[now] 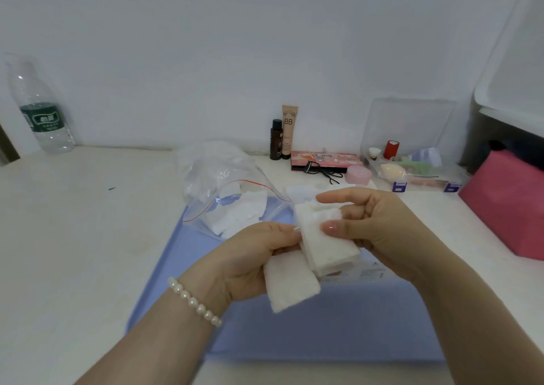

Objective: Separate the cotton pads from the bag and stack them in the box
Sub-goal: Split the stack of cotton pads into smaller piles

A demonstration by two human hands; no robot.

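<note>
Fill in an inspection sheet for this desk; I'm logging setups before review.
Surface: white desk with a pale blue mat.
Job's things: clear zip bag lying open, white cotton pads inside; a stack of white cotton pads held above the mat.
Clutter: clear water bottle, BB cream tube, dark small bottle, clear plastic organiser box.
Grip: left hand and right hand both hold pads.
Cables: black cord.
Surroundings: white wall, pink bag.

White cotton pads (326,246), blue mat (323,325), red-striped clear bag (223,184), pink pouch (506,205).
</note>
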